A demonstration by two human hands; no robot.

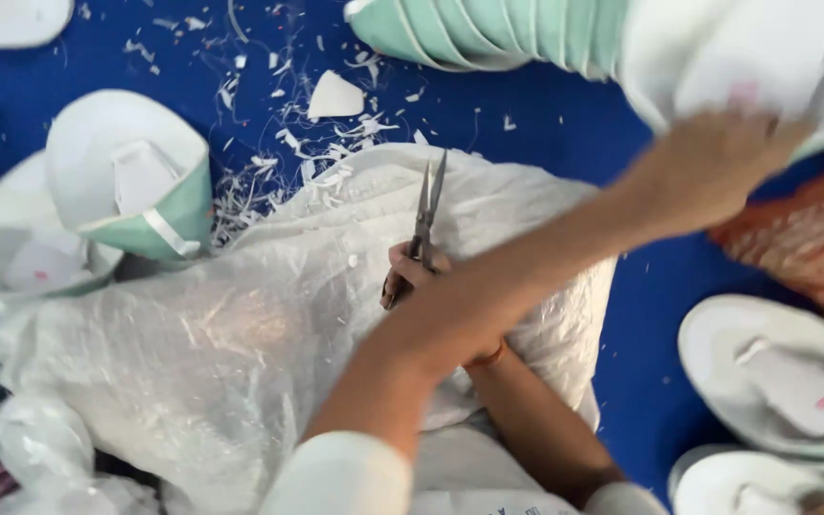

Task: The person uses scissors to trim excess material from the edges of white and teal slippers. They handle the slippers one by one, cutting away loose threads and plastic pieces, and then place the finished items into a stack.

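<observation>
Left hand [717,162] reaching far right, gripping a white sole [727,57]; right hand [412,277], mostly hidden, clutching scissors [425,212] over sack [240,334].

One head-worn camera looks steeply down, close over the white sack [240,334] on the blue floor [565,124].

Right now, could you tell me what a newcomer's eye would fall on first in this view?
The scissors at the centre, blades closed and pointing up, held in the right hand over a crumpled white woven sack. The left hand reaches across to the upper right and touches a stack of white and mint-green slipper pieces. White trimmings litter the blue floor above the sack.
</observation>
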